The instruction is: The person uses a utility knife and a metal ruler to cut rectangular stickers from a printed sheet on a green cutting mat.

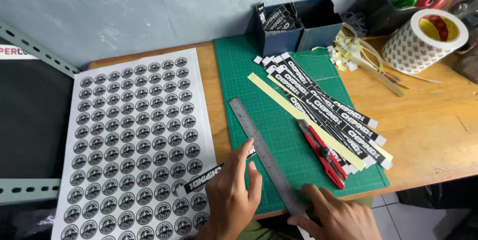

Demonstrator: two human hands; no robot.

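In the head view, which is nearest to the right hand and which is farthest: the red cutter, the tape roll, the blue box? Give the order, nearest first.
Measured from the right hand, low at the desk's front edge:
1. Red cutter, just above the hand, on the green mat.
2. Blue box, at the mat's far edge, by the wall.
3. Tape roll, far right corner of the desk.

1. A wooden table (428,130) stands against a pale wall.
2. A green cutting mat (279,120) and a white sticker sheet (134,145) lie flat on it.
3. A tape roll (423,33) rests at right.
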